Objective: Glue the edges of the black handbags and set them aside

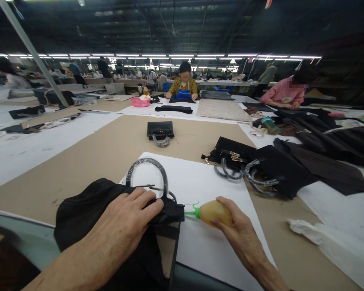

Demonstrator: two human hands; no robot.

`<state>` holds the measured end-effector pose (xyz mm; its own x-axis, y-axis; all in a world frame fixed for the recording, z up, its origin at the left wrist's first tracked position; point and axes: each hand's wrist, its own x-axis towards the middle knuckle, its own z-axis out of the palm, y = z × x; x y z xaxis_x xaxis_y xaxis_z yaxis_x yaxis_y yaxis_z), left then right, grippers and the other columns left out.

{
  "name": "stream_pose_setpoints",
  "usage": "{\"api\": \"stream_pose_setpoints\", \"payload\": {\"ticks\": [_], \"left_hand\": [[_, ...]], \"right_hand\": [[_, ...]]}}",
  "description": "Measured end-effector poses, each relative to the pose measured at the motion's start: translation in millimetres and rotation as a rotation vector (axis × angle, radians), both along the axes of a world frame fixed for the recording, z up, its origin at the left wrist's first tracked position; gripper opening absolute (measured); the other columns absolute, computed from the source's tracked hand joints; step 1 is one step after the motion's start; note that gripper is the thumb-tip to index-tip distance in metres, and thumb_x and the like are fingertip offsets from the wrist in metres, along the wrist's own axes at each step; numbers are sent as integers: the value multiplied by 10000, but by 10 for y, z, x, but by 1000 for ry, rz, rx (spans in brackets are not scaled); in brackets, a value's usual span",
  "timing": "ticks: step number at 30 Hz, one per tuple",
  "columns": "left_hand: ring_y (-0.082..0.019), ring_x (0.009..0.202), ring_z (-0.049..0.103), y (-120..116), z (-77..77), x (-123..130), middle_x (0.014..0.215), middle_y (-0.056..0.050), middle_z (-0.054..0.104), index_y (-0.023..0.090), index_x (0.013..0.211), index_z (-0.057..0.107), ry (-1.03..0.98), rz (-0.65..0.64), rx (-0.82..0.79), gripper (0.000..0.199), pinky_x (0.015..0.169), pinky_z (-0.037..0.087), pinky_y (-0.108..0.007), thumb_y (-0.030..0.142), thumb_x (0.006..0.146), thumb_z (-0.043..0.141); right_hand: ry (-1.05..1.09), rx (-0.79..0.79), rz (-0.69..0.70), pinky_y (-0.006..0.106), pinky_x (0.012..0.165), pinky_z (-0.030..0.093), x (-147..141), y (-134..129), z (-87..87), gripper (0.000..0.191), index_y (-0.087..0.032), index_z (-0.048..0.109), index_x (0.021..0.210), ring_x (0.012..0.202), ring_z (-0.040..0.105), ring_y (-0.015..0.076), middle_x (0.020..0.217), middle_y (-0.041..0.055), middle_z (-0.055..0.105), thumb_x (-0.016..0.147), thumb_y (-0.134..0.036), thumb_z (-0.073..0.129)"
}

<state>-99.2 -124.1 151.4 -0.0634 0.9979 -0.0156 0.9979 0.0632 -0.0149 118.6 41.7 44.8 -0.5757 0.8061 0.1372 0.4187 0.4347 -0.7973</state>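
A black handbag with a plastic-wrapped handle lies at the table's near edge, partly over white paper. My left hand presses down on it, fingers bent over the dark material, thumb near its right end. In my right hand is a yellowish squeeze glue bottle with a green nozzle, held on its side. The nozzle points left, and its tip meets or nearly meets the bag's right edge; exact contact is hard to tell. Whatever lies under my left palm is hidden.
A small black handbag lies ahead on brown board. More black bags with wrapped handles lie to the right, beside dark fabric and crumpled white material. Co-workers sit across the table and at right.
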Motion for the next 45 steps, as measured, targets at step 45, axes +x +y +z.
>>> {"api": "stream_pose_setpoints", "payload": {"ticks": [45], "left_hand": [[-213,969,574,-308,-243,127,1038,-26,663,238,1040,586,-112,-29,367,459,709,489,-323,-7,727,355]], "right_hand": [[-23,-316,62,334,809,390,221,-97,-67,381,-214,532,1094,916,542,244,1037,31,587,780,-416,605]]}}
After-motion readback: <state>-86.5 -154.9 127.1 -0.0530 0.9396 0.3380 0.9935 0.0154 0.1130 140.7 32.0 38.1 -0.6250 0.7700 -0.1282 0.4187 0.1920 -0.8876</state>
